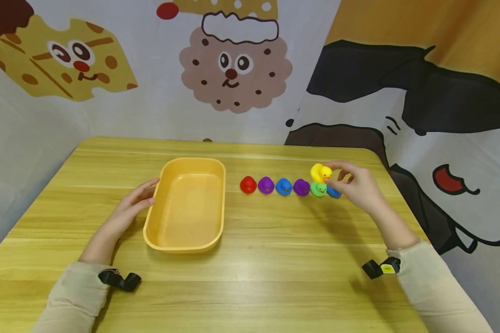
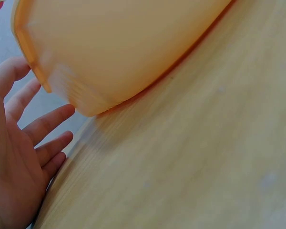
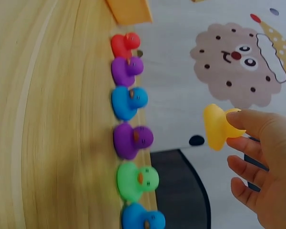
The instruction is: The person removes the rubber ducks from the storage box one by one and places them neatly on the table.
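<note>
My right hand (image 1: 356, 185) pinches a yellow rubber duck (image 1: 320, 173) between thumb and forefinger, raised above the table. Below it runs a row of rubber ducks: red (image 1: 248, 185), purple (image 1: 266, 185), blue (image 1: 284, 187), purple (image 1: 302, 187), green (image 1: 318, 189) and a second blue one (image 1: 334, 192), partly hidden by the hand in the head view. In the right wrist view the yellow duck (image 3: 217, 126) is clear of the row. My left hand (image 1: 135, 203) touches the left side of an empty yellow-orange plastic basin (image 1: 221, 203), its fingers spread and loosely bent.
The wood-grain table (image 1: 271, 277) carries the basin left of the ducks. Behind its back edge hangs a cartoon-printed cloth (image 1: 150, 115). Black wrist cameras are strapped at the left cuff (image 1: 120, 280) and the right cuff (image 1: 381, 267).
</note>
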`<action>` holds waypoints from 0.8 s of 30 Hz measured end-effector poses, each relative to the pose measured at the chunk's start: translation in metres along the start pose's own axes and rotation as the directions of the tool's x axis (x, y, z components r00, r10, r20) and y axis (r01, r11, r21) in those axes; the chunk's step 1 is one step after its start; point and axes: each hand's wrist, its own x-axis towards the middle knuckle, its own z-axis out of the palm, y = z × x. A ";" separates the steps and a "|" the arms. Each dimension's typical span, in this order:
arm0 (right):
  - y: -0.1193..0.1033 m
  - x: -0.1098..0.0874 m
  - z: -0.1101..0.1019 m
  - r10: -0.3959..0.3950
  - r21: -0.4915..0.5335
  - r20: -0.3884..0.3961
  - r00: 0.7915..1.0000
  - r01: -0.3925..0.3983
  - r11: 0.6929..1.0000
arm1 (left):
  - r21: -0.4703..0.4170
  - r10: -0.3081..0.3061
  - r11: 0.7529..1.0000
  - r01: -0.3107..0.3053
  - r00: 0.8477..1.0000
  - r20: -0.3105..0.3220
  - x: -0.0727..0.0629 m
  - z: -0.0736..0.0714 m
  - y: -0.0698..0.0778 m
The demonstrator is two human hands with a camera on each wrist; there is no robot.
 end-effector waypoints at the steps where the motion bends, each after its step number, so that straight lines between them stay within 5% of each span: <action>1: 0.002 -0.001 -0.002 0.007 -0.003 0.001 1.000 -0.007 1.000 | 0.001 0.000 1.000 0.000 1.000 0.001 0.000 0.000 0.000; 24: 0.046 -0.011 -0.041 0.092 -0.117 -0.005 0.996 -0.092 0.989 | -0.023 -0.003 1.000 0.002 1.000 -0.006 0.000 0.000 -0.002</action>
